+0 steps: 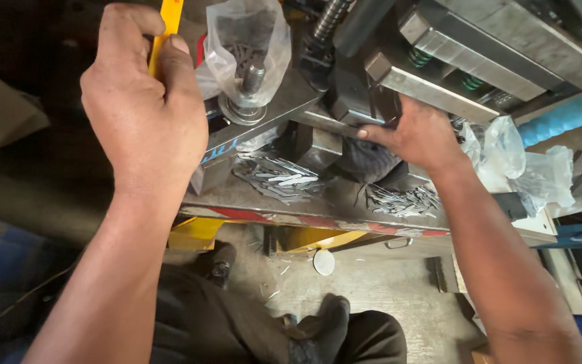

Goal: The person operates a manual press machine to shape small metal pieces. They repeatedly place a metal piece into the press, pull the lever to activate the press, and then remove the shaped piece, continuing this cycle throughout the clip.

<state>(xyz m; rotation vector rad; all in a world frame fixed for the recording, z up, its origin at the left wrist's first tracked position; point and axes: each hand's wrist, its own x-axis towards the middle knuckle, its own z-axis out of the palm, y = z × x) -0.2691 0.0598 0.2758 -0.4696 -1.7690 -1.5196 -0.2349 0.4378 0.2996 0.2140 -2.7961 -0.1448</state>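
Gripping a yellow bar [163, 34] at far left, the left hand [146, 101] is clenched round it; the right hand [415, 131] presses fingers onto the steel die block [365, 108] right of centre. Fingers seem best kept outside the die, off the metal strips [281, 178] on the surface [331, 202].

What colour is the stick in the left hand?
Yellow. The handle gripped by the left hand shows in the head view.

Clear plastic bag [247, 47], perhaps parts-filled
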